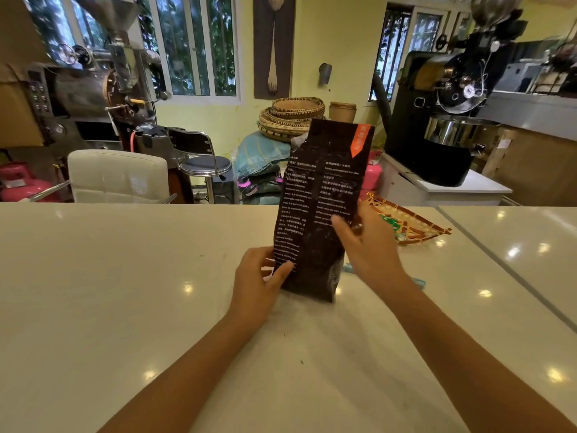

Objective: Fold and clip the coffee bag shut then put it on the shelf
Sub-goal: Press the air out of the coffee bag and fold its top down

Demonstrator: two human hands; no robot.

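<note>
The coffee bag (318, 210) stands upright on the counter (125, 276). The left hand (259, 282) pinches its lower edge; the right hand (368, 245) clasps its side, fingers wrapped round

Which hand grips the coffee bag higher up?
The right hand, at the coffee bag's middle right edge; the left hand holds its lower left corner.
</note>
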